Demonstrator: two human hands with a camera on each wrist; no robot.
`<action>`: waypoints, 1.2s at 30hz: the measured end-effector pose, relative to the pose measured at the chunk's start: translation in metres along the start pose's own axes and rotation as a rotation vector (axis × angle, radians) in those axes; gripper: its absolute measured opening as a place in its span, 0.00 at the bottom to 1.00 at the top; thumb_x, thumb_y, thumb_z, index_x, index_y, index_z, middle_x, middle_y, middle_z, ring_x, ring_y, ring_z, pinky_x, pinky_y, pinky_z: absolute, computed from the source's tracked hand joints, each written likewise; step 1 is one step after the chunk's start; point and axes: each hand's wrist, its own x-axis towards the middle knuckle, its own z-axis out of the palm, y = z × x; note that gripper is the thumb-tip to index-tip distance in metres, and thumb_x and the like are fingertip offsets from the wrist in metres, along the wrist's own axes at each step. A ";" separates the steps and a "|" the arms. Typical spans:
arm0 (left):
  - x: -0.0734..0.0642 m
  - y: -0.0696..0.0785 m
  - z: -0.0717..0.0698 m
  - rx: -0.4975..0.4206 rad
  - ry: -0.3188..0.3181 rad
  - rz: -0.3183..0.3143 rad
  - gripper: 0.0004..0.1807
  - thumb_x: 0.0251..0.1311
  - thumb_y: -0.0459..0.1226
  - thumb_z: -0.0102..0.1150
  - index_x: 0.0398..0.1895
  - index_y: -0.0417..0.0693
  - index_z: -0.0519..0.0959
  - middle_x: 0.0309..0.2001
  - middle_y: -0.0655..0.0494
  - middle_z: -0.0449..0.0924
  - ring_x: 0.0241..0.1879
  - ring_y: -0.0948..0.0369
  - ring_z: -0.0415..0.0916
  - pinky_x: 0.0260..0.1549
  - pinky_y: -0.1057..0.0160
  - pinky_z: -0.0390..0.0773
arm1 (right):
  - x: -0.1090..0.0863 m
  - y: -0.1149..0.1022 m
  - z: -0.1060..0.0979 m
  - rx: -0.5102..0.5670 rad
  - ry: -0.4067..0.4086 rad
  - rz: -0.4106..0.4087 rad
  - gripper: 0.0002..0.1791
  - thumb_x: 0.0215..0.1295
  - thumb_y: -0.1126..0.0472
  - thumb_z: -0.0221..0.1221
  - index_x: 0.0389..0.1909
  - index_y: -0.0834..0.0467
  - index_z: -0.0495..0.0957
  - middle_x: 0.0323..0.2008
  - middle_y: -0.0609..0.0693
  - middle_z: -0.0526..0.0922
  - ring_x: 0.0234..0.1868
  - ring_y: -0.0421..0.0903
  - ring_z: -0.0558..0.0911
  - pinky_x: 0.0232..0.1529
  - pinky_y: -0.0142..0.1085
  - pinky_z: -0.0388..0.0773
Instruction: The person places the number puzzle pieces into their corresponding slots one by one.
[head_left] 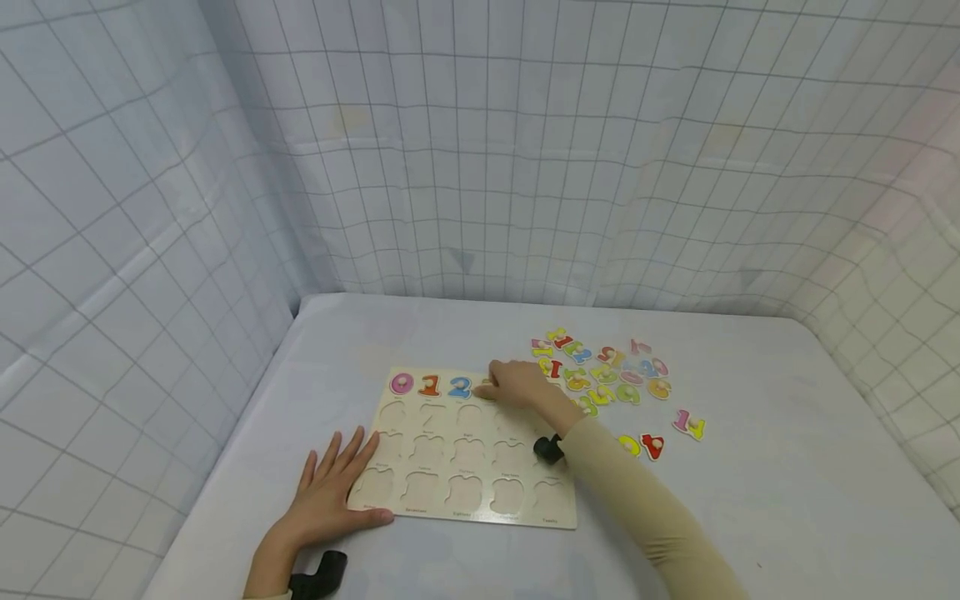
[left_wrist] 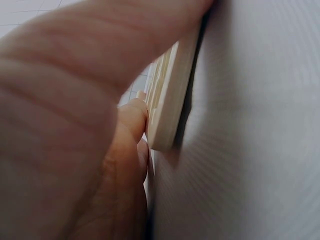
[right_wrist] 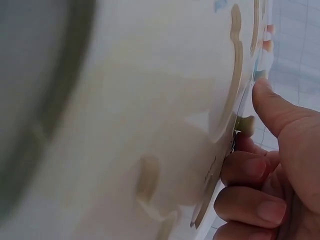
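A pale wooden number puzzle board (head_left: 442,423) lies flat on the white table. In its top row sit a pink 0 (head_left: 402,383), an orange 1 (head_left: 430,385) and a blue 2 (head_left: 460,387). My left hand (head_left: 326,492) rests at the board's lower left corner, fingers spread over its left edge and thumb along the near edge. At the top row, right of the 2, my right hand (head_left: 519,385) has its thumb and curled fingers about a number piece, mostly hidden beneath them. The right wrist view shows that piece's knob (right_wrist: 245,125) between thumb and index finger.
Several loose number pieces (head_left: 602,395) are scattered to the board's right, some overlapping. A red 4 (head_left: 653,447) and a pink-and-yellow piece (head_left: 689,424) lie nearer and farther right. Gridded white curtains (head_left: 465,167) surround the table.
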 end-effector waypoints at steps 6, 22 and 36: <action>0.001 -0.001 -0.001 -0.006 -0.004 -0.004 0.58 0.40 0.64 0.66 0.73 0.48 0.56 0.73 0.43 0.47 0.71 0.41 0.33 0.62 0.38 0.28 | -0.007 0.002 -0.001 0.067 -0.033 0.031 0.19 0.65 0.42 0.56 0.34 0.55 0.69 0.23 0.47 0.73 0.23 0.41 0.69 0.23 0.33 0.65; 0.001 -0.002 0.000 0.004 -0.009 -0.005 0.58 0.40 0.65 0.66 0.74 0.49 0.55 0.73 0.44 0.46 0.71 0.41 0.33 0.62 0.37 0.28 | -0.040 0.019 -0.011 0.151 0.005 -0.084 0.18 0.65 0.42 0.56 0.45 0.52 0.74 0.19 0.43 0.72 0.20 0.39 0.68 0.21 0.33 0.65; 0.002 -0.003 0.000 0.008 -0.013 -0.007 0.59 0.40 0.65 0.66 0.74 0.50 0.54 0.74 0.44 0.45 0.71 0.40 0.32 0.62 0.37 0.27 | -0.099 0.085 -0.056 0.303 0.176 0.022 0.14 0.68 0.47 0.55 0.43 0.53 0.76 0.16 0.46 0.66 0.14 0.42 0.61 0.16 0.34 0.59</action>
